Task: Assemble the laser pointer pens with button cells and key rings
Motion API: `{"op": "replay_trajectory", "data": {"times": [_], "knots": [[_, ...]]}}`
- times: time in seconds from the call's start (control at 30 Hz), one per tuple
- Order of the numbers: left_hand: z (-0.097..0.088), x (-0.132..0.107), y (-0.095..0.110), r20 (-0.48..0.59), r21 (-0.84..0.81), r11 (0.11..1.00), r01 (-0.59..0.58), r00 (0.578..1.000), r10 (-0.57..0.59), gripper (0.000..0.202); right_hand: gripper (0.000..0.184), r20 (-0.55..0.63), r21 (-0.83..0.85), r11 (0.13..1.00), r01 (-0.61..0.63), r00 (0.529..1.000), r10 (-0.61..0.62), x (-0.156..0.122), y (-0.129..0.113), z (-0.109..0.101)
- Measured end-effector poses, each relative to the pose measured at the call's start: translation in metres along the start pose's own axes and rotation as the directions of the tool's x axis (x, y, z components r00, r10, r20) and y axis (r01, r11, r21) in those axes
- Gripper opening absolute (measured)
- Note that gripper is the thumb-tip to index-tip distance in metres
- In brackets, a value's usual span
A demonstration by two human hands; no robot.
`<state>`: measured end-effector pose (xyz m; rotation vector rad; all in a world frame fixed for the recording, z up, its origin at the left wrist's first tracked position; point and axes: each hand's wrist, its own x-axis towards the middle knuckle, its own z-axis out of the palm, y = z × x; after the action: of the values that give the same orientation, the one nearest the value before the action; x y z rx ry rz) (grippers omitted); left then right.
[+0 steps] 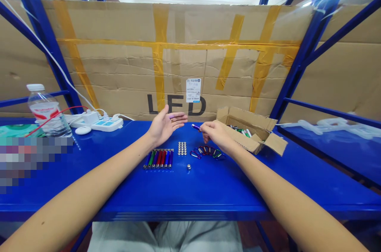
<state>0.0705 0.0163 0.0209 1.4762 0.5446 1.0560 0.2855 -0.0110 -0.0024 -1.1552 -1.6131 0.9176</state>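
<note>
My right hand (216,133) pinches a small purple metal tube (195,127), like a mini flashlight body, above the blue table. Across from it, my left hand (164,127) is open, palm turned inward and fingers stretched toward the tube. A purplish streak shows near its index finger; I cannot tell what it is. Below the left hand lies a row of blue, green, red and purple tubes (158,159). Small round silver pieces (182,149) form a grid beside them, and a single silver piece (188,167) sits closer to me. Coloured carabiners (208,151) fan out below my right hand.
An open cardboard box (253,145) with small mixed items stands at the right. On the left are a water bottle (47,111), a power strip (107,124) with plugs and cables, and a white oval object (83,130). A taped cardboard sheet (125,73) backs the blue table (184,192).
</note>
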Motion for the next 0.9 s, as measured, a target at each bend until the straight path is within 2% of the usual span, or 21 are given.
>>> {"op": "replay_trajectory", "data": {"times": [0.1,0.3,0.43,0.57,0.8,0.9], "knots": [[0.0,0.0,-0.001,0.006,0.01,1.0,0.005,1.0,-0.005,0.076,0.014,0.024,-0.025,1.0,-0.015,1.0,0.015,-0.001,0.0,0.002],[-0.002,0.0,-0.004,0.01,-0.088,0.995,0.046,0.999,-0.045,0.075,0.015,0.065,-0.026,1.0,0.003,0.998,-0.001,-0.005,-0.004,0.005],[-0.002,0.0,-0.005,0.022,-0.024,0.999,0.036,0.999,-0.035,0.078,0.015,0.095,-0.017,0.999,0.05,0.994,-0.048,-0.007,-0.007,0.005],[-0.001,0.0,-0.005,0.028,0.023,0.999,0.024,0.999,-0.024,0.077,0.011,0.125,0.003,1.0,0.017,0.992,-0.017,-0.008,-0.009,0.007],[-0.003,0.001,-0.007,0.019,-0.147,0.985,0.089,0.996,-0.087,0.072,0.012,0.116,-0.016,1.0,-0.013,0.993,0.014,-0.01,-0.014,0.007],[-0.005,0.002,-0.009,0.016,-0.155,0.983,0.1,0.995,-0.099,0.072,0.011,0.124,-0.027,0.999,-0.025,0.992,0.028,-0.012,-0.016,0.007]]}}
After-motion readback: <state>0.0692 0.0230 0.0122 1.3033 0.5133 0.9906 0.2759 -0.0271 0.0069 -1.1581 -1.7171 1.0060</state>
